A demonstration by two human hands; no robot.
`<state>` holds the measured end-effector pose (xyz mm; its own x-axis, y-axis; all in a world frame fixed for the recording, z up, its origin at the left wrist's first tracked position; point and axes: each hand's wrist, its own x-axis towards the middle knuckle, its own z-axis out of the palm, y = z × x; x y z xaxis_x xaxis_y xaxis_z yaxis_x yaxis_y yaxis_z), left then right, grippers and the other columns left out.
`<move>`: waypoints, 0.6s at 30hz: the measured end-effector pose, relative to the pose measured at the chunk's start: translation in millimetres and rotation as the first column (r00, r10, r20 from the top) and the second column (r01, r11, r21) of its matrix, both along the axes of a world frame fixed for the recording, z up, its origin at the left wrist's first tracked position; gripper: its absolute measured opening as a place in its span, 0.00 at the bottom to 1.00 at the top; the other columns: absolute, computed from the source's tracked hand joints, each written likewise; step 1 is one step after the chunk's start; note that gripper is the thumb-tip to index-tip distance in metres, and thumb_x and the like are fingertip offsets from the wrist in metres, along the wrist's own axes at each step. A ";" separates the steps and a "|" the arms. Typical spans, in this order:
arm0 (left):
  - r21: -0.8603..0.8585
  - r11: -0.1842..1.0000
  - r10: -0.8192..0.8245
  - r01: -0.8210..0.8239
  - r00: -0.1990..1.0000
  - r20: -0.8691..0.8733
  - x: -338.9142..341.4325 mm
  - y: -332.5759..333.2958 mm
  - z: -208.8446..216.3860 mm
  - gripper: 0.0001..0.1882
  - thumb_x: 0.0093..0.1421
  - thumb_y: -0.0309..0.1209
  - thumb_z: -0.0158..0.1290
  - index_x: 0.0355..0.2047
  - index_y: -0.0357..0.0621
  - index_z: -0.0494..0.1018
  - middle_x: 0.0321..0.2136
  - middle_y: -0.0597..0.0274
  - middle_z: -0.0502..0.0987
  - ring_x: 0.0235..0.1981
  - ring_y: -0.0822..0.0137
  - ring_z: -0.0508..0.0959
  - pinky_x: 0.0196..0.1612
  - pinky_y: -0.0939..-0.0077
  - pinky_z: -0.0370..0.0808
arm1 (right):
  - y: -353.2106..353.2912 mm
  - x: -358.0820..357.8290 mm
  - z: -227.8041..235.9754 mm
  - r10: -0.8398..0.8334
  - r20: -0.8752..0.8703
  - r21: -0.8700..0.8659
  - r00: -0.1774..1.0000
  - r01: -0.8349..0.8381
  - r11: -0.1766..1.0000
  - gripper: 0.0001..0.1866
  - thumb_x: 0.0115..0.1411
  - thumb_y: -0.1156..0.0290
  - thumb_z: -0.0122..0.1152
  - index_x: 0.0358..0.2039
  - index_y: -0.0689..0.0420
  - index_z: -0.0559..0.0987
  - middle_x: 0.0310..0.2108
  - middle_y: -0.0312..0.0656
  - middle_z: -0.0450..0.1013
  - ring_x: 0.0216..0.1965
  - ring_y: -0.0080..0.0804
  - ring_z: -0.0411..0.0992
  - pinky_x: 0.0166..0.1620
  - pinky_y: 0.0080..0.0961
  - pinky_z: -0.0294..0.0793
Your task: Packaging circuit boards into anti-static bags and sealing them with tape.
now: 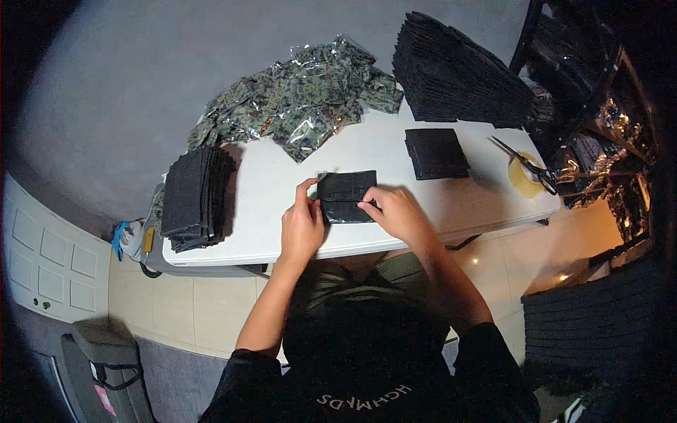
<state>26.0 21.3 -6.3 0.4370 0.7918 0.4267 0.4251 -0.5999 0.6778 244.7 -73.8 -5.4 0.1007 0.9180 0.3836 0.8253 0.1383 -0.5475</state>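
A flat black folded fabric square (346, 185) lies on the white table in front of me, with a crease across its middle and a slightly shiny lower half. My left hand (303, 224) grips its left edge, index finger near the upper corner and thumb lower down. At the right end of the crease, the thumb and bent fingers of my right hand (398, 213) pinch the square. A tall pile of similar black squares (194, 197) stands to the left. Farther right sits a small stack of black squares (436, 153).
Camouflage-patterned packets in clear plastic (303, 92) cover the table's far side. Behind, at right, fans a large row of black pieces (458, 74). Black scissors (541, 175) lie on a yellowish tape roll (523, 185) near the right edge of the white table (268, 166).
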 end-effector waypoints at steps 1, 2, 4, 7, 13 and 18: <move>0.026 1.000 0.019 -0.018 0.999 -0.039 2.0 -0.8 -0.1 0.26 0.68 0.19 0.53 0.66 0.49 0.67 0.25 0.45 0.81 0.25 0.42 0.81 0.32 0.53 0.76 | -0.1 -0.1 1.8 -0.012 0.033 -0.002 0.999 0.012 1.000 0.14 0.67 0.61 0.71 0.35 0.61 0.83 0.25 0.48 0.79 0.23 0.44 0.77 0.33 0.41 0.75; 0.053 0.998 0.038 -0.034 0.996 -0.077 3.5 -1.5 0.1 0.27 0.68 0.19 0.53 0.66 0.49 0.66 0.25 0.44 0.81 0.28 0.38 0.82 0.33 0.47 0.76 | 0.5 0.2 1.5 -0.012 0.030 -0.003 0.999 0.012 1.000 0.14 0.67 0.61 0.71 0.35 0.61 0.83 0.25 0.48 0.79 0.23 0.44 0.77 0.33 0.41 0.75; 0.085 0.996 0.047 -0.037 0.992 -0.119 6.2 -2.8 1.6 0.26 0.68 0.19 0.52 0.66 0.46 0.65 0.26 0.39 0.81 0.29 0.36 0.83 0.33 0.44 0.77 | 1.1 1.6 -0.2 -0.017 0.047 0.062 0.999 0.014 0.998 0.14 0.65 0.61 0.72 0.34 0.59 0.82 0.24 0.47 0.78 0.23 0.43 0.77 0.33 0.41 0.75; 0.123 0.992 0.062 -0.041 0.983 -0.175 9.1 -2.3 3.0 0.26 0.67 0.19 0.52 0.65 0.43 0.64 0.27 0.35 0.82 0.29 0.35 0.84 0.33 0.41 0.79 | 0.8 1.6 -4.1 -0.043 0.054 0.056 0.998 0.040 0.998 0.13 0.64 0.62 0.73 0.35 0.58 0.81 0.23 0.46 0.78 0.24 0.45 0.77 0.33 0.42 0.76; 0.138 0.990 0.065 -0.034 0.973 -0.224 9.6 4.0 2.2 0.26 0.67 0.20 0.52 0.65 0.44 0.63 0.25 0.36 0.82 0.28 0.35 0.84 0.31 0.41 0.78 | 1.6 1.2 -12.2 -0.073 0.111 0.102 0.991 0.062 0.993 0.13 0.65 0.61 0.72 0.36 0.57 0.81 0.25 0.45 0.79 0.26 0.47 0.79 0.35 0.44 0.77; 0.157 0.987 0.067 -0.029 0.967 -0.247 7.9 5.4 2.7 0.27 0.67 0.20 0.53 0.65 0.45 0.63 0.24 0.36 0.81 0.28 0.35 0.84 0.31 0.41 0.79 | 3.0 -1.0 -14.4 -0.101 0.151 0.070 0.983 0.091 0.993 0.13 0.65 0.60 0.72 0.36 0.56 0.81 0.27 0.45 0.80 0.28 0.47 0.80 0.37 0.44 0.78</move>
